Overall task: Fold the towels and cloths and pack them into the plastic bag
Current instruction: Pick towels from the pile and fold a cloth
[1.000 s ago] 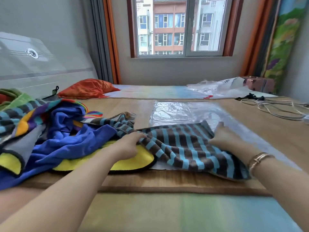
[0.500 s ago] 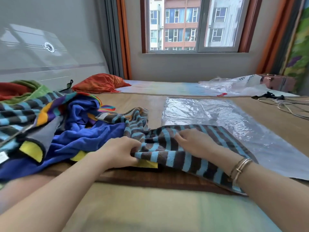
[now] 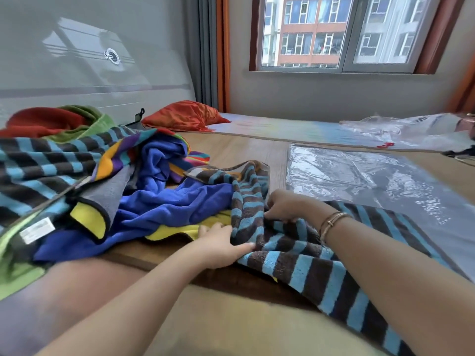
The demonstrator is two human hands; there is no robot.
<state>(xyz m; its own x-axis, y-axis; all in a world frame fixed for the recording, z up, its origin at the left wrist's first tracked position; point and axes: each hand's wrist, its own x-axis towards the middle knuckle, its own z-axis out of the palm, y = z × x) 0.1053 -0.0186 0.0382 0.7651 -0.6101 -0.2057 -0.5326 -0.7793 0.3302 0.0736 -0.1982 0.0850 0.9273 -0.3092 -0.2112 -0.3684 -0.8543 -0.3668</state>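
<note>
A brown and blue striped towel [image 3: 316,268] lies rumpled on the wooden mat in front of me, its right part over the near edge of the flat clear plastic bag [image 3: 365,176]. My left hand [image 3: 218,247] grips the towel's near fold, thumb on top. My right hand [image 3: 285,206] pinches a bunched ridge of the same towel just beyond it. To the left lies a heap of cloths: a blue cloth [image 3: 164,209], a yellow and grey cloth [image 3: 92,217], another striped towel [image 3: 38,170], and red and green towels [image 3: 51,122].
An orange cushion [image 3: 182,115] sits at the back by the curtain. A crumpled clear bag [image 3: 411,129] lies at the far right near the window wall. A grey headboard [image 3: 77,60] stands along the left. Bare wooden mat [image 3: 244,150] shows between heap and bag.
My right hand has slid left across the striped towel, from its right edge to beside my left hand, bunching the cloth. The view has turned left and closer.
</note>
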